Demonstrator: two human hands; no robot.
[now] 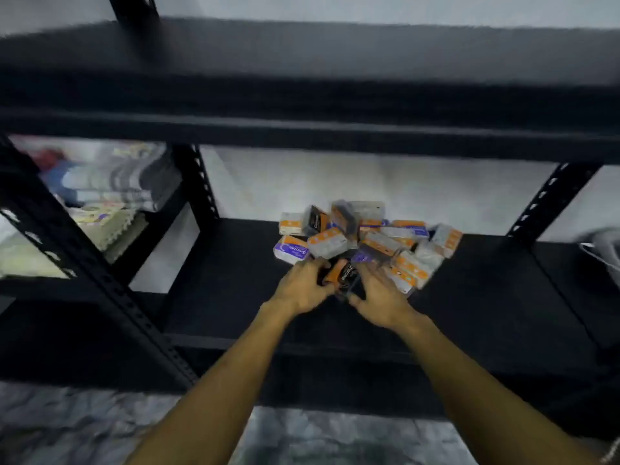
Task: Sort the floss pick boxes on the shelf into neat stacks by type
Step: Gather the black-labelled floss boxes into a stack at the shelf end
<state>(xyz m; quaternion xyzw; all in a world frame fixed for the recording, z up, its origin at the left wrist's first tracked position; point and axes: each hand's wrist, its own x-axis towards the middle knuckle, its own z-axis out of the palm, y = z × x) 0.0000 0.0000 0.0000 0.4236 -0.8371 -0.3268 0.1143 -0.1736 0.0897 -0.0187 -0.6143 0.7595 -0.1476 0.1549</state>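
Left hand (302, 290) and right hand (379, 297) together clasp a black-and-orange box (342, 276) at the 6 o'clock edge of the jumbled box pile (362, 239) on the black shelf (218, 297).

Purple box (291, 252): "Smooth". Black box (345, 275): perhaps "Charcoal", blurred.

Matt black metal shelf (235, 297)

Single head view, wide-angle, looking forward and down from above into a black shelf (235, 297). Close range: both forearms enter from the bottom edge. Frame motion-blurred; floor visible below.
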